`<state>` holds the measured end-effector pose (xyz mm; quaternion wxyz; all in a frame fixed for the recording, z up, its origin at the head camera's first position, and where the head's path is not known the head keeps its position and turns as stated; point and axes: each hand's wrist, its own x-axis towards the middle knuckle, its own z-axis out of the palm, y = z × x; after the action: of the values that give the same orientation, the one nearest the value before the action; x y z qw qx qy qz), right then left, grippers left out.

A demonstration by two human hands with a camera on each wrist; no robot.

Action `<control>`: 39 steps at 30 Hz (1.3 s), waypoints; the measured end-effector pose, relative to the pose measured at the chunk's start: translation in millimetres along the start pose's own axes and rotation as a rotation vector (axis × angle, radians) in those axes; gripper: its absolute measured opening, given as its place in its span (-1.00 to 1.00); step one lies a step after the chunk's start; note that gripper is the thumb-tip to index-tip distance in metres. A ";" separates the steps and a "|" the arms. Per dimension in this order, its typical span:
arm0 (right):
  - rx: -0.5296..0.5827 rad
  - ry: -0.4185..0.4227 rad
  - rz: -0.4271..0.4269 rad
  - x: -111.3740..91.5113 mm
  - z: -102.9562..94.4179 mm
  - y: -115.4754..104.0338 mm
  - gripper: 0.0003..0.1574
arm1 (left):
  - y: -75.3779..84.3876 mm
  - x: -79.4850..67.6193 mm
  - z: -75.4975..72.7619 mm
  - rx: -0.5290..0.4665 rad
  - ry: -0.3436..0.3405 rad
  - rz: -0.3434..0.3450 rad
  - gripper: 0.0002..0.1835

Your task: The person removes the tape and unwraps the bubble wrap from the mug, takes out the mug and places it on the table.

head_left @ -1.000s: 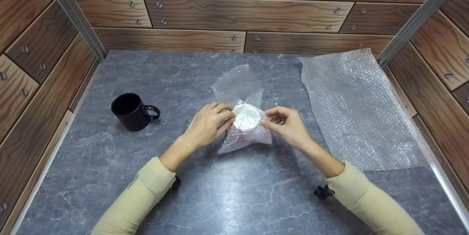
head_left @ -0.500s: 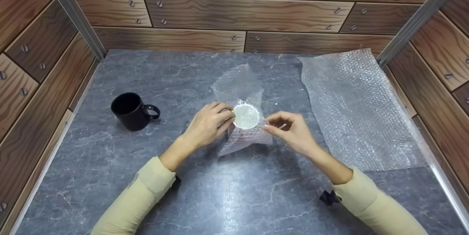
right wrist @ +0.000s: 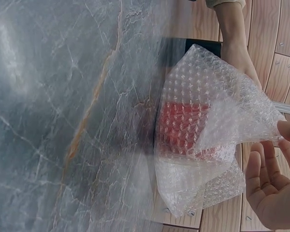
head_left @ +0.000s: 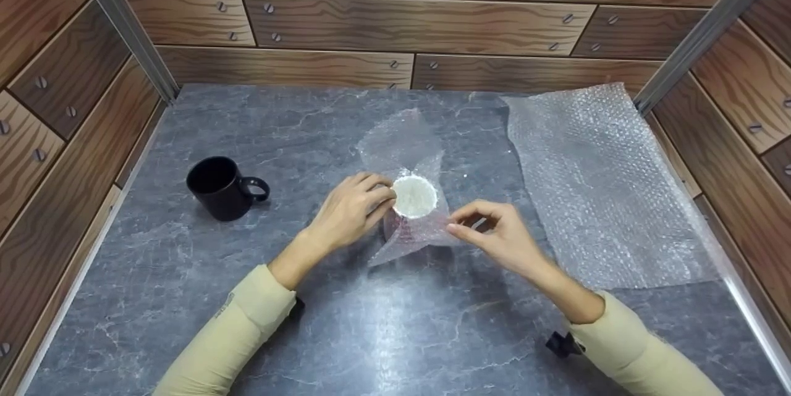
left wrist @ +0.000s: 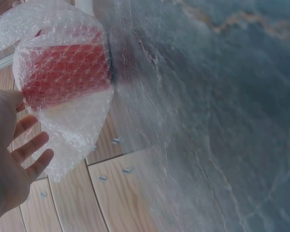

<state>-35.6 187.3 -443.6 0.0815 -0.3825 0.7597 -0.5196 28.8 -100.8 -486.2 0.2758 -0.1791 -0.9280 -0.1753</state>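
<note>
A round object stands upright on the table, loosely wrapped in clear bubble wrap. Its circular pale top shows in the head view, and a red band shows through the bubbles in the left wrist view. The wrap hides what kind of thing it is. My left hand holds the wrap at the left rim of the top, its lower fingers loose in the left wrist view. On the right, my right hand pinches a flap of the wrap between thumb and fingers, drawn out from the object's side.
A black mug stands at the left, handle toward the middle. A large bubble wrap sheet lies flat along the right edge. The grey marbled table is bounded by wood-patterned walls at the back and sides.
My right hand has moved down and slightly right from the rim of the top, pulling the wrap's flap outward. My left hand has stayed in place.
</note>
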 end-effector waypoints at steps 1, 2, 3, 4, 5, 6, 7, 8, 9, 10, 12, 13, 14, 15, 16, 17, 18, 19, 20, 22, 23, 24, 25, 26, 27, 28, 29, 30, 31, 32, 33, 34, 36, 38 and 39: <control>-0.008 -0.002 -0.012 -1.1 0.0 0.3 -0.90 | -0.1 0.0 0.2 0.001 -0.002 0.000 -0.83; -0.015 -0.003 -0.023 -2.2 0.1 0.4 -0.90 | -0.1 0.0 0.2 0.002 -0.006 -0.001 -0.83; -0.020 -0.005 -0.033 -3.4 0.0 0.2 -0.90 | -0.2 0.0 0.3 0.003 -0.009 -0.001 -0.82; -0.022 -0.008 -0.038 -4.6 -0.1 0.2 -0.90 | -0.2 0.1 0.4 0.002 -0.010 0.001 -0.82; -0.025 -0.012 -0.042 -5.6 -0.1 0.3 -0.89 | -0.3 0.0 0.5 0.001 -0.011 0.004 -0.82; -0.026 -0.015 -0.044 -6.9 -0.2 0.5 -0.88 | -0.2 0.0 0.6 0.000 -0.012 0.005 -0.82; -0.024 -0.019 -0.045 -8.0 -0.3 0.6 -0.87 | -0.2 -0.1 0.7 0.000 -0.011 0.007 -0.82; -0.024 -0.021 -0.046 -9.4 -0.3 0.6 -0.85 | -0.2 -0.2 0.9 -0.001 -0.010 0.009 -0.83; -0.022 -0.023 -0.046 -10.7 -0.4 0.6 -0.84 | -0.2 -0.3 1.0 -0.002 -0.006 0.013 -0.83; -0.021 -0.025 -0.044 -12.0 -0.4 1.1 -0.83 | -0.2 -0.3 1.1 -0.002 -0.003 0.016 -0.84; -0.020 -0.028 -0.050 -15.1 -0.6 1.7 -0.83 | -0.1 -0.4 1.1 -0.001 0.001 0.022 -0.85; -0.019 -0.029 -0.054 -16.5 -0.8 2.2 -0.82 | -0.2 -0.3 1.0 0.001 0.003 0.024 -0.85; -0.018 -0.031 -0.061 -17.9 -0.8 2.7 -0.82 | -0.2 -0.3 1.0 0.002 0.003 0.025 -0.85; -0.015 -0.034 -0.067 -19.2 -0.9 3.4 -0.83 | -0.3 -0.2 0.9 0.002 0.004 0.025 -0.85; -0.013 -0.039 -0.073 -20.3 -0.8 3.9 -0.83 | -0.5 -0.2 0.9 0.002 0.003 0.025 -0.85; -0.010 -0.044 -0.080 -21.4 -0.6 4.5 -0.84 | -0.5 -0.2 0.9 0.003 0.004 0.024 -0.85; -0.009 -0.050 -0.086 -22.5 -0.4 5.1 -0.84 | -0.6 -0.2 0.8 0.002 0.007 0.024 -0.85; -0.009 -0.056 -0.092 -23.5 -0.1 5.6 -0.84 | -0.6 -0.2 0.7 0.003 0.009 0.022 -0.84; -0.007 -0.061 -0.098 -24.5 0.3 6.0 -0.84 | -0.5 -0.1 0.6 0.001 0.011 0.021 -0.84; -0.004 -0.073 -0.103 -26.6 0.9 6.6 -0.83 | -0.3 -0.2 0.5 0.000 0.014 0.023 -0.84; -0.003 -0.079 -0.105 -27.7 1.0 6.8 -0.83 | -0.2 -0.3 0.6 0.000 0.015 0.021 -0.84; -0.001 -0.085 -0.108 -28.7 1.2 7.0 -0.83 | -0.1 -0.3 0.7 -0.001 0.016 0.019 -0.85; 0.002 -0.092 -0.110 -29.7 1.3 7.0 -0.83 | 0.0 -0.4 0.8 -0.002 0.015 0.015 -0.84; 0.005 -0.099 -0.110 -30.6 1.4 7.1 -0.83 | 0.0 -0.5 1.0 -0.002 0.014 0.013 -0.84; 0.005 -0.105 -0.111 -31.5 1.5 7.1 -0.84 | -0.1 -0.6 1.3 -0.003 0.012 0.009 -0.84; 0.003 -0.110 -0.111 -32.2 1.6 7.2 -0.85 | -0.1 -0.7 1.5 -0.003 0.009 0.005 -0.84; 0.000 -0.112 -0.109 -32.9 1.7 7.4 -0.85 | -0.1 -0.8 1.6 -0.003 0.009 0.001 -0.84; -0.005 -0.112 -0.108 -33.5 1.9 7.7 -0.85 | 0.0 -0.8 1.6 -0.004 0.006 -0.001 -0.83; -0.010 -0.113 -0.105 -34.0 2.0 8.2 -0.86 | 0.0 -0.9 1.6 -0.004 0.004 -0.002 -0.83; -0.016 -0.113 -0.101 -34.5 2.2 8.7 -0.86 | 0.0 -1.0 1.5 -0.002 0.002 -0.003 -0.83; -0.021 -0.114 -0.097 -34.9 2.4 9.4 -0.86 | 0.0 -1.1 1.4 -0.001 0.000 -0.004 -0.83; -0.027 -0.115 -0.094 -35.2 2.7 10.0 -0.86 | 0.1 -1.1 1.2 0.000 -0.001 -0.005 -0.82; -0.034 -0.120 -0.097 -35.8 3.5 11.6 -0.85 | 0.0 -1.2 1.1 0.003 -0.002 -0.004 -0.82; -0.047 -0.123 -0.105 -36.3 4.4 13.0 -0.84 | -0.2 -1.2 1.2 0.005 0.000 -0.002 -0.83; -0.057 -0.126 -0.113 -36.4 4.8 13.8 -0.84 | -0.3 -1.2 1.2 0.005 0.001 -0.001 -0.83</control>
<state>-14.6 210.4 -467.5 0.0888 -0.4588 0.7448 -0.4763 29.0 -100.8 -488.0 0.2768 -0.1777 -0.9283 -0.1732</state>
